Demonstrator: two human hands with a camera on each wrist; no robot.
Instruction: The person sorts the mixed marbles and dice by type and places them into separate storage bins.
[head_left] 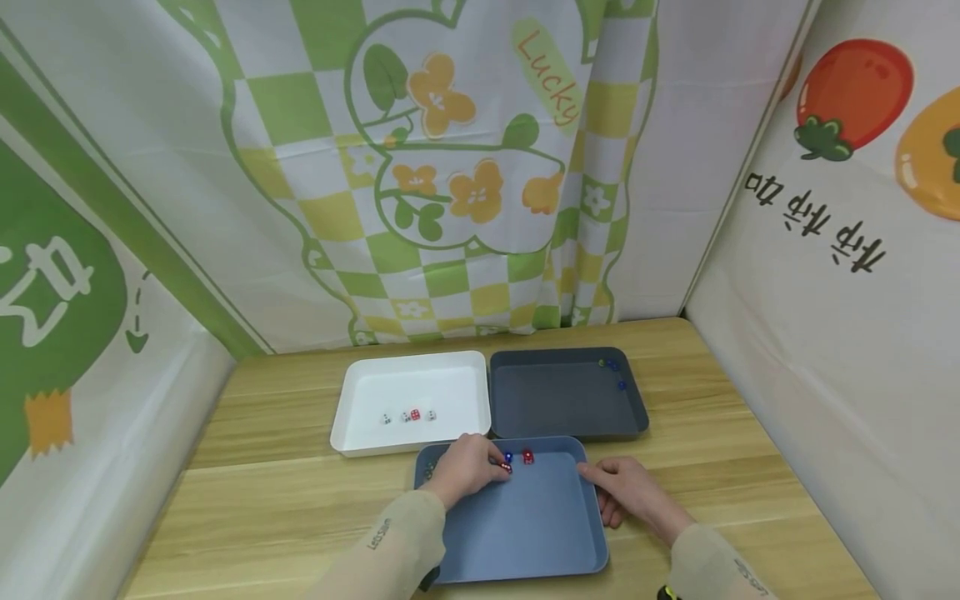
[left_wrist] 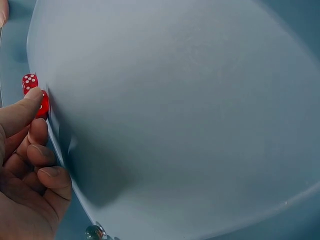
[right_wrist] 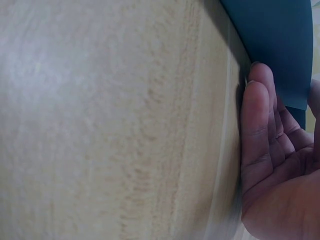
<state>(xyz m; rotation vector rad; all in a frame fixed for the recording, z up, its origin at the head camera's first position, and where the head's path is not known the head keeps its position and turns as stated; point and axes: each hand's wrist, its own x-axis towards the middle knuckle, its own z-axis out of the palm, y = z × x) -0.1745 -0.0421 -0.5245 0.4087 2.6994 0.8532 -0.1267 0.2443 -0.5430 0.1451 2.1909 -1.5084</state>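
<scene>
My left hand (head_left: 468, 468) reaches over the top left of the blue tray (head_left: 525, 542). Between thumb and fingers it pinches a red die (left_wrist: 42, 106) with white pips, close to the tray's far wall. Right beside it in the left wrist view is another red die (left_wrist: 30, 82). A small blue piece (head_left: 508, 457) sits by the far wall, near the held die. My right hand (head_left: 633, 492) holds the tray's right edge, thumb at the rim and fingers (right_wrist: 256, 107) against the outer wall, low over the table.
Behind on the left, a white tray (head_left: 360, 392) holds white dice (head_left: 431, 415) and a red die (head_left: 415, 414). A dark grey tray (head_left: 540, 400) beside it has several blue marbles (head_left: 622, 385) at its right. Glass marbles (left_wrist: 94, 232) lie at the blue tray's left side.
</scene>
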